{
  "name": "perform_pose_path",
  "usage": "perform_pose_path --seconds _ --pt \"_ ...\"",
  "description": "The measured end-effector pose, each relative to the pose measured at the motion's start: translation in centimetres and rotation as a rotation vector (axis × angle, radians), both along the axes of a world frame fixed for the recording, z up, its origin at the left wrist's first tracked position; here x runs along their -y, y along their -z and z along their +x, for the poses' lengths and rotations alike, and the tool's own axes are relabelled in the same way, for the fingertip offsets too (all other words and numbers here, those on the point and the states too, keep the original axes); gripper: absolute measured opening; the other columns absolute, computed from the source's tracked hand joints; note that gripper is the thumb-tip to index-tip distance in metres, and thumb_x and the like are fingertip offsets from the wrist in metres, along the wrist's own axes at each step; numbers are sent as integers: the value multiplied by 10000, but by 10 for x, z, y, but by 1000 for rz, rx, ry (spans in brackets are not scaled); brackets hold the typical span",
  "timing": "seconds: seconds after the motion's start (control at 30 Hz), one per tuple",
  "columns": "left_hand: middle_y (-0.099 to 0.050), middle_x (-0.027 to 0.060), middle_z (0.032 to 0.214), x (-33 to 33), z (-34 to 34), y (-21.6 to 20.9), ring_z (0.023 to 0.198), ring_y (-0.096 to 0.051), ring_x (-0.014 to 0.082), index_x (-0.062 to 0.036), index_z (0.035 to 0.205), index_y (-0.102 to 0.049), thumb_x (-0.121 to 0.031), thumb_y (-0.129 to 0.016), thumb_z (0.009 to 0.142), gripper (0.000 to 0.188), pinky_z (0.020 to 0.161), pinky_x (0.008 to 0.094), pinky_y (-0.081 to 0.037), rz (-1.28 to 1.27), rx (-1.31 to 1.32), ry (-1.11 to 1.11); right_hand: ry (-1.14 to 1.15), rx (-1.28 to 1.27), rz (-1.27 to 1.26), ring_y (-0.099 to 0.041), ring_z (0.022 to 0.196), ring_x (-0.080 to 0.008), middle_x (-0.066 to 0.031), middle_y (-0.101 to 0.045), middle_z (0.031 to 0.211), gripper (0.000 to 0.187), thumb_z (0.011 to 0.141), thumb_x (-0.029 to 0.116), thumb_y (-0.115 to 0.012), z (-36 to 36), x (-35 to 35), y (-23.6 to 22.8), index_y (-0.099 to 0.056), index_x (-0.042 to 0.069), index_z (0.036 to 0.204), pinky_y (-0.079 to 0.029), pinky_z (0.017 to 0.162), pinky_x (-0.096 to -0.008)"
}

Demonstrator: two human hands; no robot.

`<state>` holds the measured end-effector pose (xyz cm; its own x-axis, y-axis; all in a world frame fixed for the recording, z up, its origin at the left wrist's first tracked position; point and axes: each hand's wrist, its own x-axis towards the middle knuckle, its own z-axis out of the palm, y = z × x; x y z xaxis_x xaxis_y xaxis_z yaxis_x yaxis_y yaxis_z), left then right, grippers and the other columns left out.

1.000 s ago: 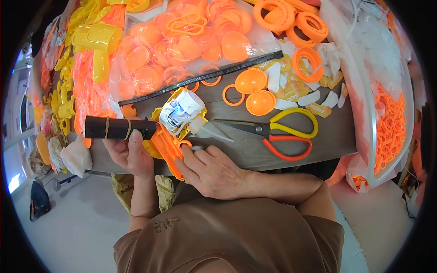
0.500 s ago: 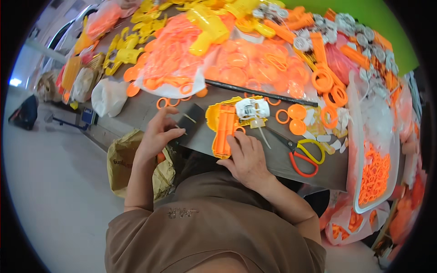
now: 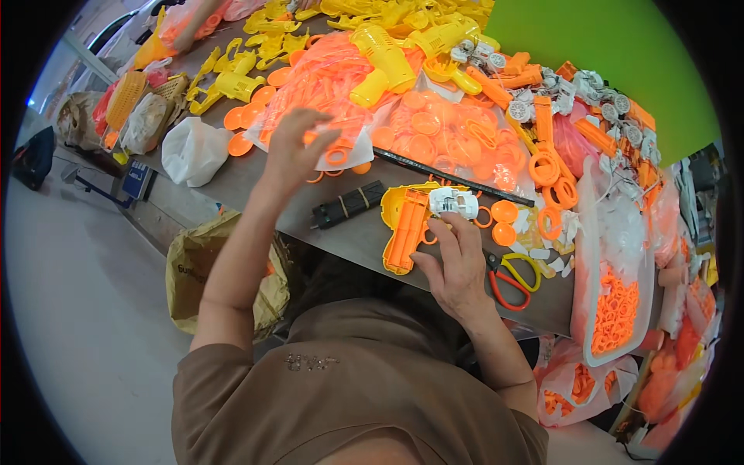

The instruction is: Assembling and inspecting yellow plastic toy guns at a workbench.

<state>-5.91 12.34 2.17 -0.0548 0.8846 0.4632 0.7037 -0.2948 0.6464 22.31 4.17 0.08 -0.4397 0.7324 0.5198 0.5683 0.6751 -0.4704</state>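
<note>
My left hand [image 3: 298, 151] is raised over the near edge of a bag of orange parts [image 3: 310, 89], fingers bent and apart, with nothing visible in them. On the bench in front of me lies a yellow pistol-shaped shell half [image 3: 394, 208]. An orange slotted handle insert [image 3: 406, 231] sits in its grip, and a white round motor unit [image 3: 453, 202] lies at its barrel end. Beside these, my right hand [image 3: 459, 267] rests with thumb and fingers spread, fingertips by the motor unit. A black block with bands round it [image 3: 349, 204] lies left of the shell.
Red-and-yellow-handled scissors [image 3: 513, 280] lie right of my right hand. A clear tub of small orange rings [image 3: 583, 298] stands at the right. A black strip [image 3: 449, 177] crosses the bench, yellow shells [image 3: 385, 58] pile behind, and another person's arm [image 3: 195, 23] reaches in at far left.
My left hand has lifted away from the black block and moved forward to the orange parts bag. My right hand stays beside the shell. The whole view has shifted slightly.
</note>
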Motion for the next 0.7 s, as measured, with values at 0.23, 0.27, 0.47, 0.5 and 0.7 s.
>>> perform_pose_path --seconds 0.23,0.27,0.47,0.5,0.7 --pt "-568 124 1112 -119 -48 8 1055 -513 275 -39 1072 -597 -276 -718 746 421 875 376 -431 196 -302 -392 -20 -32 8 -516 976 -330 -170 -517 1076 410 701 43 -709 1 0 -8 -544 -6 1073 -440 825 -392" --pt "-568 124 1112 -132 -70 13 1055 -513 275 -39 1072 -597 -276 -718 746 421 875 376 -431 197 -309 -410 -11 -40 -2 -526 956 -327 -169 -526 1061 382 706 28 -700 7 1 -7 -552 -8 1057 -446 810 -384" --pt "-453 186 1278 -153 -207 15 1172 -457 344 -79 1322 -380 -466 -727 675 830 951 447 -394 -264 -69 -939 2 -69 -91 -562 875 -309 -165 -561 986 303 721 -12 -671 30 9 5 -570 -14 1007 -467 747 -351" --pt "-418 193 1329 -153 -217 17 1208 -434 347 -88 1382 -307 -509 -728 655 939 977 442 -380 -395 19 -930 -9 -61 -103 -568 861 -305 -163 -564 974 297 724 -16 -668 29 7 6 -569 -15 1004 -471 734 -345" --pt "-329 231 1371 -164 -209 44 1199 -441 331 -59 1389 -248 -410 -815 574 1052 928 401 -445 -528 122 -933 -81 -83 -138 -578 841 -301 -165 -568 972 291 720 -25 -670 9 -4 6 -568 -20 992 -480 714 -340"
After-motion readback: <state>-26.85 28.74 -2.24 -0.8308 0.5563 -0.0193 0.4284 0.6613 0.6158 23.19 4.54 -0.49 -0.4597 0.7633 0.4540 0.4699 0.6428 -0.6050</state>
